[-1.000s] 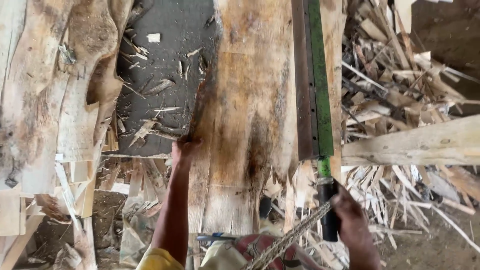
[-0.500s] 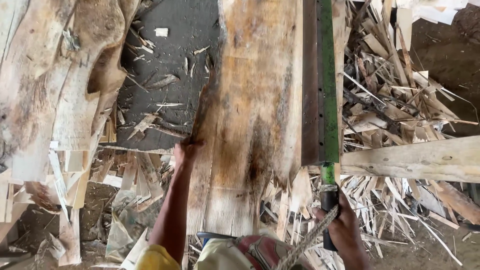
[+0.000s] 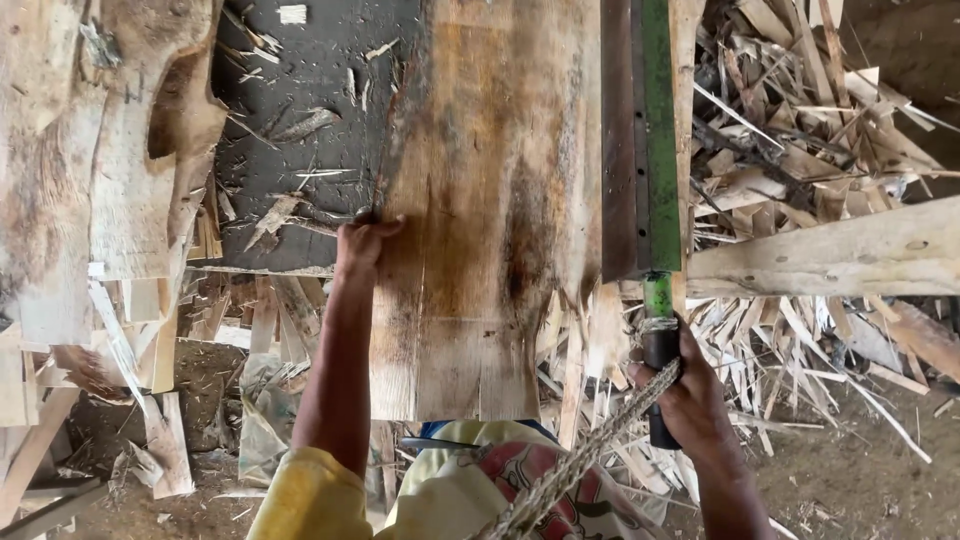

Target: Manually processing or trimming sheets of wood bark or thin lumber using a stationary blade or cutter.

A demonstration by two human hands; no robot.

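Left hand (image 3: pixel 362 243) flat on plank (image 3: pixel 480 200) edge, right hand (image 3: pixel 690 390) clenched around black handle (image 3: pixel 660 350).

Wearing a yellow short sleeve (image 3: pixel 300 495) on the left, ending up near the shoulder, so bare forearm all the way to the left hand (image 3: pixel 362 243). Right hand (image 3: pixel 690 395) and forearm bare too, no glove, no watch, no rings visible. Pale yellow shirt front (image 3: pixel 450 490) below, with a red and white printed graphic (image 3: pixel 545 490) plus a thin blue edge at the top. Fabric looking a bit loose and crumpled.
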